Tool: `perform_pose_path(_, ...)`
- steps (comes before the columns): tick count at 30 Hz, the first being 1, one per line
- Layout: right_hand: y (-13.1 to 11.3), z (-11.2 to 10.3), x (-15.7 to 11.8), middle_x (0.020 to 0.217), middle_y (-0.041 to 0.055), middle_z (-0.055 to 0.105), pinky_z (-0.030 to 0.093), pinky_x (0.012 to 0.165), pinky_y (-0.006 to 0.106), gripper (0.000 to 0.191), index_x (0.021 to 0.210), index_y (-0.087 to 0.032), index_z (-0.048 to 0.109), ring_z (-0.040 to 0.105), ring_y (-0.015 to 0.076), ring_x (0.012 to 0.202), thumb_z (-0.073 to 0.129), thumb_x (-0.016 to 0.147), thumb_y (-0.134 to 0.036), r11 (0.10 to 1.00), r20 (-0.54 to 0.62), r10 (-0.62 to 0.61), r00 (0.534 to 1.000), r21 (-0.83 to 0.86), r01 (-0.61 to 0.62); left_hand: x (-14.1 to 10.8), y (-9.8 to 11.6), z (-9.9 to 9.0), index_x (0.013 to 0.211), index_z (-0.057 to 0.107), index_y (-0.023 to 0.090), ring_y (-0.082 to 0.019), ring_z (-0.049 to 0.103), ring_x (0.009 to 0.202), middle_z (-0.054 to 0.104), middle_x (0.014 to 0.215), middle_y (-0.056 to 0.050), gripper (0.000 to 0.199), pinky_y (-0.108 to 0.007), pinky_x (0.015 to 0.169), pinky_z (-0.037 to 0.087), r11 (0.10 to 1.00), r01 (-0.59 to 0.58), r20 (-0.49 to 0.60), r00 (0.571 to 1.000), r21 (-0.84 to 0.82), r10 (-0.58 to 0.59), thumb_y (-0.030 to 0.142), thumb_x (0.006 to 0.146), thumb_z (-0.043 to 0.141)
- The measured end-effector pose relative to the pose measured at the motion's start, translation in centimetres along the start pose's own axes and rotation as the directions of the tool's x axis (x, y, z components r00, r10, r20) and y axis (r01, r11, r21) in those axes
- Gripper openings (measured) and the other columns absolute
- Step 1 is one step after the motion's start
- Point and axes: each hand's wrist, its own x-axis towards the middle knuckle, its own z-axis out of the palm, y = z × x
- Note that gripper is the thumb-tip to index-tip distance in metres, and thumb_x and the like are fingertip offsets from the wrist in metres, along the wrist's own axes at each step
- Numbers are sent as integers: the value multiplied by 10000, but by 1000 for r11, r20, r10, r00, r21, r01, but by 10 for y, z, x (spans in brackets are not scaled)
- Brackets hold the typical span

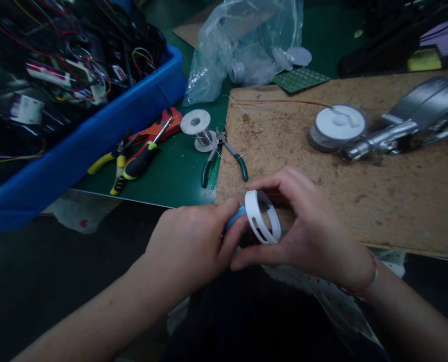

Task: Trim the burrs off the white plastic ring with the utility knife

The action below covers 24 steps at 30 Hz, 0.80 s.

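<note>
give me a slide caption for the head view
Both hands work at the table edge: right hand holds a white slotted ring, left hand grips a blue-handled tool against it, pliers lying beyond.

Left hand (188,246) fisted; right hand (306,226) fingers curled, grip closed.

A white slotted plastic ring (263,216) stands tilted on edge at the board's near edge; a blue-handled tool (234,219), mostly hidden, seems to enter it.
</note>
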Motion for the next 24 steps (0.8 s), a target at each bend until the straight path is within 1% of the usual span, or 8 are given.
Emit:
perform_pose_path(4,0,-1,-1,988,60,631,492,727,333,785,1095,-189,609,585,217,900,878,551,-687,999,19,39,999,7,-39,1,-1,1,1051,633,304,-251,653,576,688,692,-4,316,-306,520,176,1000,-11,-4,1000,0,11,485,1006,378)
perform_pose_path(7,-2,-2,-1,980,56,630,500,732,335,788,1084,-192,610,590,215,893,874,542,-699,998,28,59,998,19,-59,1,-3,2,1033,640,298,-245,649,583,689,700,-9,325,-310,524,192,1000,-28,-6,1000,-3,28,488,1007,378)
perform_pose_path(11,-3,-3,0,980,48,631,498,735,323,778,1075,-184,614,593,204,887,892,537,-673,999,29,46,999,17,-47,1,-4,0,1033,648,300,-260,654,599,693,706,-13,344,-310,530,230,999,-33,1,999,-9,33,496,1014,366)
perform_pose_path(16,-4,-3,-2,991,51,635,496,752,328,800,1098,-182,609,593,211,909,899,531,-666,1000,24,23,999,3,-23,3,-8,-2,1141,644,323,-284,687,681,730,800,-20,370,-321,552,291,999,-44,10,999,-4,44,508,1023,346)
perform_pose_path(19,-3,-3,-3,996,58,636,490,745,328,804,1098,-184,608,595,218,914,886,533,-684,1000,32,7,999,-8,-7,4,-10,-5,1187,621,338,-289,701,730,738,846,-14,379,-322,556,306,998,-58,27,998,-2,58,526,1028,334)
perform_pose_path(21,-4,-3,-3,1004,63,638,489,752,335,811,1103,-189,611,595,226,924,883,528,-692,1000,38,6,999,-7,-6,3,-9,-8,1219,592,333,-287,700,729,733,865,-9,354,-321,549,300,998,-57,20,998,25,57,510,1030,350)
perform_pose_path(24,-4,-3,-2,1002,65,642,483,760,345,817,1100,-193,624,591,235,931,886,513,-696,1000,44,2,999,-3,-2,-3,-4,-10,1206,558,303,-257,681,706,713,909,-7,273,-316,543,305,999,-41,6,999,34,41,424,1032,386)
